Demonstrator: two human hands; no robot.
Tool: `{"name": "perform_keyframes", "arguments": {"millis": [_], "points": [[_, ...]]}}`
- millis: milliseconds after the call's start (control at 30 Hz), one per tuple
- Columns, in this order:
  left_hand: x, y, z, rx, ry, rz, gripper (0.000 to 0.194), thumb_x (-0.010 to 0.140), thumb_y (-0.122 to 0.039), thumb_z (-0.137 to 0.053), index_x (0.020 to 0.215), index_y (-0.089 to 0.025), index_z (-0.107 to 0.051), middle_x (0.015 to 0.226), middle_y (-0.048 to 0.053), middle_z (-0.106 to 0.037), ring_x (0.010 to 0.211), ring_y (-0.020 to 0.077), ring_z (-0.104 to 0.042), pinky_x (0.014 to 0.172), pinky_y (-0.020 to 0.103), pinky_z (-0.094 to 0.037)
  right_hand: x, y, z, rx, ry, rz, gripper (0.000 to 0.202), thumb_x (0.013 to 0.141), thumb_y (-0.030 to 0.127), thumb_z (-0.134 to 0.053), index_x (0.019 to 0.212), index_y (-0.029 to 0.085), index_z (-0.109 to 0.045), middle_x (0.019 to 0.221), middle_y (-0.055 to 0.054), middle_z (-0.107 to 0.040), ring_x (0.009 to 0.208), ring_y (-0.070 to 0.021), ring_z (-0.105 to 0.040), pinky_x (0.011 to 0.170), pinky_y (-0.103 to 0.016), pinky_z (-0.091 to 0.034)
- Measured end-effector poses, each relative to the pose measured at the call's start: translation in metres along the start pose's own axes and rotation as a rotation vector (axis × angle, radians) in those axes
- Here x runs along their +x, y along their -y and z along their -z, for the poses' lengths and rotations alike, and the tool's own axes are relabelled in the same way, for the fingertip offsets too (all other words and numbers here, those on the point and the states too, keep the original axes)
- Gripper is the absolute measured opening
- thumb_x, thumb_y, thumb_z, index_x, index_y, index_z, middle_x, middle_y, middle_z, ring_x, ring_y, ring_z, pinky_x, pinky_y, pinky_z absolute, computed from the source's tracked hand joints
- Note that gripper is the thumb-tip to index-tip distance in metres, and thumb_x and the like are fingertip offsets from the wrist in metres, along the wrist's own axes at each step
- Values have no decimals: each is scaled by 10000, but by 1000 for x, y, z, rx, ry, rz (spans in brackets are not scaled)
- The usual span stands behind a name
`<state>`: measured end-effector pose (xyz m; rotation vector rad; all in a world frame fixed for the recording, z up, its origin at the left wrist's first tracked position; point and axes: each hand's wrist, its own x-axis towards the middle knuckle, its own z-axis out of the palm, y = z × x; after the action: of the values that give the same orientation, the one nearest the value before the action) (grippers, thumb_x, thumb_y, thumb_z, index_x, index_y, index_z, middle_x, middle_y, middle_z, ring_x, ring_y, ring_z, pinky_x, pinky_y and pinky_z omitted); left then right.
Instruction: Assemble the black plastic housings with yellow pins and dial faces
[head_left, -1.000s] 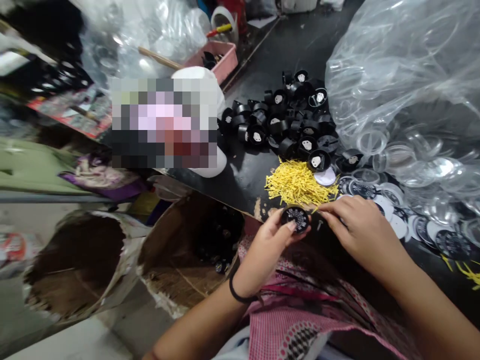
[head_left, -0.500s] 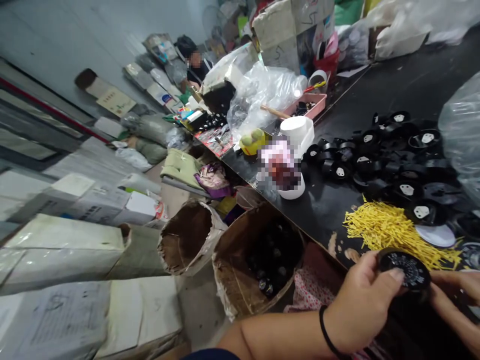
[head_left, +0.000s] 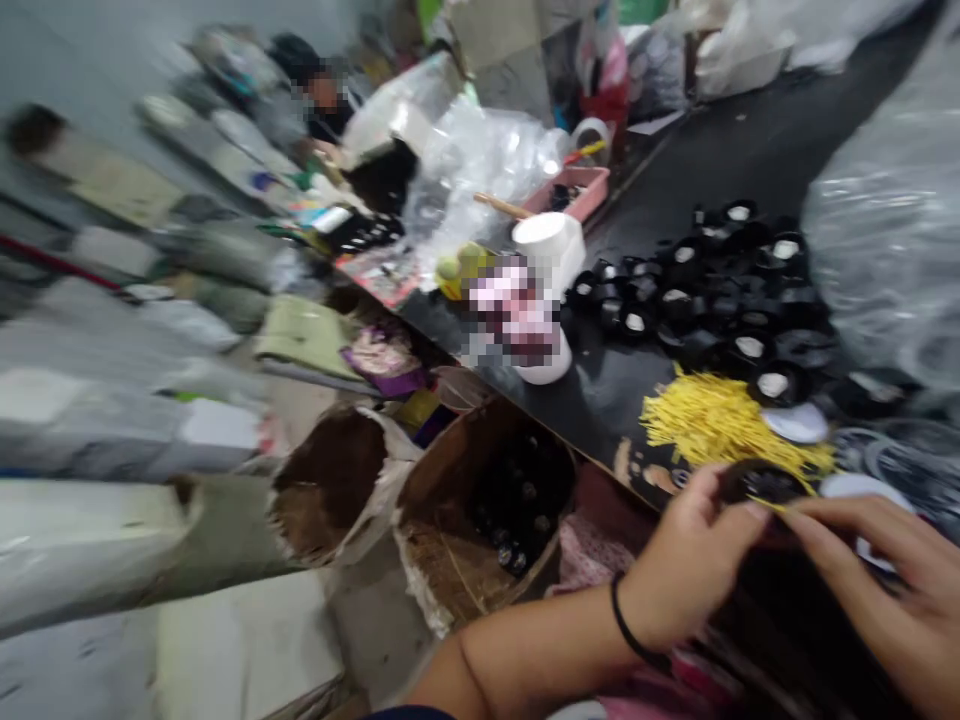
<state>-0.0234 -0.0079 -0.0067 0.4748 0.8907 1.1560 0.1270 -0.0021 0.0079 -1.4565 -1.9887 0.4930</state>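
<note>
My left hand (head_left: 701, 555), with a black band on its wrist, is closed around a round black dial (head_left: 761, 480). Earlier, white markings showed on its face; they are blurred at this moment. In my right hand (head_left: 877, 565), thumb and finger pinch a thin yellow stick (head_left: 771, 505), which lies across the near edge of the dial. Just beyond both hands is a heap of similar yellow sticks (head_left: 697, 425). Many round black parts (head_left: 739, 300) with white centres spread over the dark table (head_left: 600, 420) behind it.
Below the table edge stands a worn carton (head_left: 431, 550) holding black parts, beside an open sack-like container (head_left: 322, 490). A white container (head_left: 547, 245), a pink tray (head_left: 589, 195) and clear plastic bags (head_left: 885, 240) sit on the table. Another person (head_left: 322, 95) is at the far end.
My right hand now pinches a yellow stick at the dial held in my left hand. The dial has tilted. The whole view has shifted, with the scene sliding left.
</note>
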Motion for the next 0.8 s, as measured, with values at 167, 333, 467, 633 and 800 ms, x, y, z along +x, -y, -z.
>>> {"name": "perform_keyframes", "arguments": {"millis": [167,333,467,633,800], "points": [[4,5,1,238,82,-72,254,886,-246,-594,1137,-210,-596,1142,35,-672,1102,185,-593,1024,330,-423,7,12,6,-35,78,-17,163,939,318,-497,839,241,-601,800,3,-626,758,-160,-596,698,-307,-418],[4,6,2,320,138,-96,252,904,-263,-573,1152,-217,-574,1128,34,-655,1086,180,-589,1008,327,-433,3,13,12,-9,123,-89,150,946,284,-497,847,220,-589,821,9,-611,777,-143,-575,718,-288,-403],[-1,4,0,363,125,-124,256,883,-261,-589,1134,-208,-579,1129,47,-658,1077,199,-598,998,339,-443,3,17,15,27,108,-84,183,942,291,-494,798,221,-583,768,17,-611,723,-129,-581,671,-256,-417],[-10,-2,-7,451,47,-181,269,864,-204,-559,1128,-196,-613,1115,63,-688,1034,220,-627,985,360,-461,1,21,15,22,44,-63,269,921,347,-453,703,244,-572,666,5,-636,597,-152,-617,534,-254,-437],[-16,-9,-9,528,40,-226,356,829,-177,-563,1176,-202,-638,1176,63,-693,1077,233,-636,997,351,-467,-10,15,4,38,12,-71,333,898,513,-460,684,288,-579,573,12,-629,428,-170,-580,366,-267,-403]]}}
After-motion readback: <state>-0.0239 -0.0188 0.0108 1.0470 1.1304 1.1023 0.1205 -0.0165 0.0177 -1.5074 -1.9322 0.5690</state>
